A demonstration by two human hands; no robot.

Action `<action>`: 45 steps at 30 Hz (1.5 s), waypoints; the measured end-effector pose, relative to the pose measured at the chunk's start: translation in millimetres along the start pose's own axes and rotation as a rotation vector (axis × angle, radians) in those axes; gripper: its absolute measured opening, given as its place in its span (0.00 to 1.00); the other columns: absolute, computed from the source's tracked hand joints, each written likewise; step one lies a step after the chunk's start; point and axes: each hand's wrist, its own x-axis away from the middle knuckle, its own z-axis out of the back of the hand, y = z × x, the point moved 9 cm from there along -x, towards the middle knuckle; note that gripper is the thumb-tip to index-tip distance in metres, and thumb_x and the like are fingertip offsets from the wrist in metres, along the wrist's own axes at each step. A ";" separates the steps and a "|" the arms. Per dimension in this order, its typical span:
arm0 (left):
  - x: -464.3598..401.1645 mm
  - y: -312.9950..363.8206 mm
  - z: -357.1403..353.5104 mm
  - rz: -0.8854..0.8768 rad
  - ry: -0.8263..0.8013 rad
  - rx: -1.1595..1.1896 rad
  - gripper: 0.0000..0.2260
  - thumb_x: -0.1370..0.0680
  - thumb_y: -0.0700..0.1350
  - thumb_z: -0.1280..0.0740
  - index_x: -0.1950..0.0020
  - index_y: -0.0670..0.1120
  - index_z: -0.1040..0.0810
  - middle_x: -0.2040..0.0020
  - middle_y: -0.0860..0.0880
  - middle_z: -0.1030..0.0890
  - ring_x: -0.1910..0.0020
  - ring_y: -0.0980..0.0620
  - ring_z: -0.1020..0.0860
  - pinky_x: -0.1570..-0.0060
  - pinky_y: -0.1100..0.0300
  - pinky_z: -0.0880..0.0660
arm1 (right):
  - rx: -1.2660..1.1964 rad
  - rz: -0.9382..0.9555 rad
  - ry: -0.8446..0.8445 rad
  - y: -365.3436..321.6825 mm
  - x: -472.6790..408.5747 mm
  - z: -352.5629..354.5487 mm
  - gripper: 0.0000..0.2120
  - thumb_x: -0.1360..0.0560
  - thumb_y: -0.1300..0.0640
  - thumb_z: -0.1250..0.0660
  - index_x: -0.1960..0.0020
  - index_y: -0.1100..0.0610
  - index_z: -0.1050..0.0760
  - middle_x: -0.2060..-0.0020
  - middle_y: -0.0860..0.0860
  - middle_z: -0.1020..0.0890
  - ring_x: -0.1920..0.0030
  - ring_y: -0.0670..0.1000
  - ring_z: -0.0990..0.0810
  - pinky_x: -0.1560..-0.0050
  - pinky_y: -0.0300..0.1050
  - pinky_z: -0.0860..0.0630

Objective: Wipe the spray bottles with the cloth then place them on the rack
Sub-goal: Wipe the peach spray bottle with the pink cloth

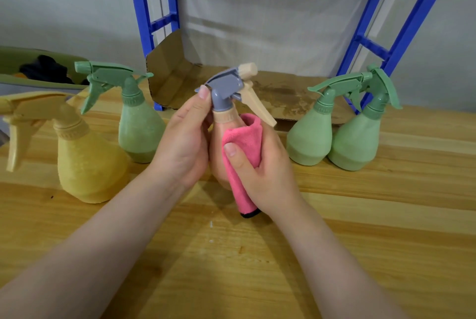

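Being held upright at centre, just above the wooden surface [360,215]: a peach spray bottle [219,164] with a grey spray head, beige nozzle and beige trigger pointing right. Gripping its neck and left side, the left hand [185,143], fingers curled, thumb tip resting against the grey head. Pressing a pink cloth [243,146] around the bottle's right side, the right hand [268,171], fingers wrapped behind, thumb lying flat across the fabric. Both hands clamped together on the one bottle. Cloth looking soft and fluffy, folded thick, with a dark edge showing at its lower end. Most of the bottle's pear-shaped body hiding behind hands and cloth.

Standing on the surface to the left: a matte yellow bottle [87,164], its trigger partly blurred at the frame edge, and behind it a green bottle [137,133]. Standing to the right, touching side by side: two more green bottles [309,135] [356,143]. Rising behind, a blue metal rack [144,22], top cut off, lower shelf lined with stained brown cardboard [283,92]. At far left, a green tub holding something dark, hard to make out.
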 end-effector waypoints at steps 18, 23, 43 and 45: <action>-10.6 19.3 33.1 -0.028 0.268 0.270 0.15 0.19 0.57 0.39 0.43 0.48 0.21 0.54 0.51 0.18 0.57 0.56 0.19 0.54 0.58 0.21 | -0.266 0.031 0.212 9.1 3.0 23.5 0.27 0.24 0.42 0.38 0.34 0.61 0.26 0.49 0.40 0.19 0.47 0.39 0.20 0.46 0.34 0.26; -7.7 27.9 25.3 -0.173 0.161 -0.097 0.17 0.16 0.50 0.41 0.56 0.53 0.14 0.57 0.53 0.16 0.57 0.57 0.20 0.53 0.59 0.23 | -0.219 0.120 0.354 -5.2 2.6 51.4 0.29 0.22 0.40 0.38 0.37 0.65 0.25 0.47 0.40 0.19 0.46 0.42 0.19 0.44 0.45 0.23; 16.5 29.3 -18.8 -0.419 -0.114 -0.515 0.14 0.18 0.48 0.39 0.64 0.55 0.26 0.68 0.61 0.25 0.66 0.64 0.29 0.63 0.70 0.32 | 0.009 0.162 0.310 -50.5 4.6 42.2 0.07 0.24 0.40 0.37 0.57 0.41 0.26 0.70 0.36 0.25 0.64 0.42 0.21 0.63 0.34 0.27; 17.7 30.8 -22.0 -0.425 -0.151 -0.517 0.13 0.17 0.47 0.39 0.61 0.53 0.26 0.67 0.61 0.25 0.65 0.64 0.28 0.62 0.70 0.31 | -0.071 0.076 0.283 -45.6 3.4 41.1 0.11 0.25 0.39 0.36 0.64 0.40 0.29 0.74 0.38 0.24 0.68 0.40 0.23 0.66 0.35 0.28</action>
